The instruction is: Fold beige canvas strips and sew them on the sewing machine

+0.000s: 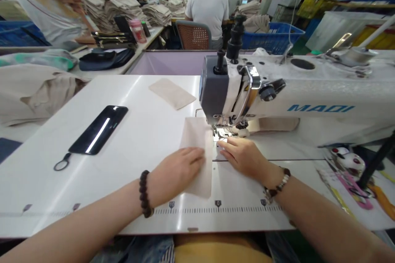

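A beige fabric piece (196, 131) lies on the white sewing table, its right edge beside the presser foot (226, 132) of the sewing machine (277, 86). My left hand (179, 172) rests flat on this piece, fingers stretched towards its right edge. Close in front of the presser foot, my right hand (247, 156) lies on the machine bed with its fingers reaching left, just right of the fabric. Nothing shows clearly in its fingers. Another beige fabric piece (172, 93) lies farther back, left of the machine head.
A black phone (98, 130) with a ring strap lies on the left. Scissors and small tools (352, 181) sit at the right. Beige cloth (37, 92) is heaped at far left. Behind, a person in a white shirt (208, 4) sits near a blue basket (268, 37).
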The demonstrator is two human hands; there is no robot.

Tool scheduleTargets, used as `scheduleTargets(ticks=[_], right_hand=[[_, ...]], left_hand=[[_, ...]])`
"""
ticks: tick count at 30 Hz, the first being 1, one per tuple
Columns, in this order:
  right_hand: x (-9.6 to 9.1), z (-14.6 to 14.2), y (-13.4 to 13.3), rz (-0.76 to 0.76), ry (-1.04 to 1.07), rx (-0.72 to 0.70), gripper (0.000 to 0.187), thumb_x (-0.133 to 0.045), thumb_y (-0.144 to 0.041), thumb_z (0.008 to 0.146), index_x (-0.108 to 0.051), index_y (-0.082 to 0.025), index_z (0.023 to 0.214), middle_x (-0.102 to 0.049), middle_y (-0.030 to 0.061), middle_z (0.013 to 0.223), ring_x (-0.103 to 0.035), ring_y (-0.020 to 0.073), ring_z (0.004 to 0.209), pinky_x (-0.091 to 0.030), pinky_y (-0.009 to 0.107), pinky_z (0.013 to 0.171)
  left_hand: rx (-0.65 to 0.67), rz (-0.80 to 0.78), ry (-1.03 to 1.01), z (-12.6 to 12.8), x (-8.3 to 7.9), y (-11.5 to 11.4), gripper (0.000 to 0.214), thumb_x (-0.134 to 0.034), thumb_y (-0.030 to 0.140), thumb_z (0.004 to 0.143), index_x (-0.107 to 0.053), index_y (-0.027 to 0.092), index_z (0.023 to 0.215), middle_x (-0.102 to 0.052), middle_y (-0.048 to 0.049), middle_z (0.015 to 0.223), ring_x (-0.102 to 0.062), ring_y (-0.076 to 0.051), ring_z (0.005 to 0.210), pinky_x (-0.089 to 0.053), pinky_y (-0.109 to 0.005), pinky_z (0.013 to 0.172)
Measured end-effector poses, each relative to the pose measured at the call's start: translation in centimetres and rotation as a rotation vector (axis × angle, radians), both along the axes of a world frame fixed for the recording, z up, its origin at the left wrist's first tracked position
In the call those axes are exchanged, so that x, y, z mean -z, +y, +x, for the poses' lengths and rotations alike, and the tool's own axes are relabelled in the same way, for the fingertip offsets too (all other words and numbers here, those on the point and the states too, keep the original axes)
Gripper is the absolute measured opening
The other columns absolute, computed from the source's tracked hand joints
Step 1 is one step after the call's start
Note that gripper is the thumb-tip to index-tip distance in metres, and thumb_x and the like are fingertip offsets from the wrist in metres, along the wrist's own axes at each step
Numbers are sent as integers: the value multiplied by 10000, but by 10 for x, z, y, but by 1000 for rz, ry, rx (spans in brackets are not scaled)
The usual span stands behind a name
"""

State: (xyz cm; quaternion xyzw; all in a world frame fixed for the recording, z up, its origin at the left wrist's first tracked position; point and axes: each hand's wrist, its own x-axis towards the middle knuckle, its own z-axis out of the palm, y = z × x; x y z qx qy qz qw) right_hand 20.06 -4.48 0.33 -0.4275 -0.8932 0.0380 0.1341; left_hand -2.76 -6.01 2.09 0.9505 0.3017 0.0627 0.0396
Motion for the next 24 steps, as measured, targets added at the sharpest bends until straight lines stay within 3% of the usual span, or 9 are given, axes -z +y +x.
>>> scheduleTargets(ticks=[2, 8, 15, 24], right_hand=[[-1, 2, -2, 28, 42, -56, 305, -348, -277, 928, -625, -149, 940, -565, 39, 714, -500, 141, 666, -328, 253, 612], [-3, 2, -5, 112, 60, -183, 364, -306, -258, 938, -641, -144, 850, -523, 21, 624, -423, 130, 582, -266, 264, 566], [1, -2, -2, 147, 25, -132, 358, -301, -258, 937, -634, -144, 869, -518, 17, 618, -402, 132, 556, -245, 275, 545], [3, -3, -1, 85, -23, -58, 259, -376, -265, 913, -605, -146, 937, -552, 19, 676, -449, 131, 577, -268, 270, 552]], left_hand=[[33, 19, 53, 15, 1, 2, 198, -445, 161, 881, -551, 80, 1027, -572, -137, 1099, -532, -220, 1043, -445, -368, 929], [-65, 27, 90, 36, 8, 33, 230, -478, 211, 875, -545, 33, 1006, -539, -167, 1118, -500, -240, 1082, -429, -340, 934], [-93, 6, 45, 36, 9, 50, 236, -480, 180, 873, -513, 24, 1047, -542, -141, 1066, -532, -211, 1009, -465, -300, 862], [-73, -18, -22, 37, 10, 58, 86, -481, 131, 858, -535, 80, 901, -566, -114, 950, -512, -240, 1037, -475, -341, 855]])
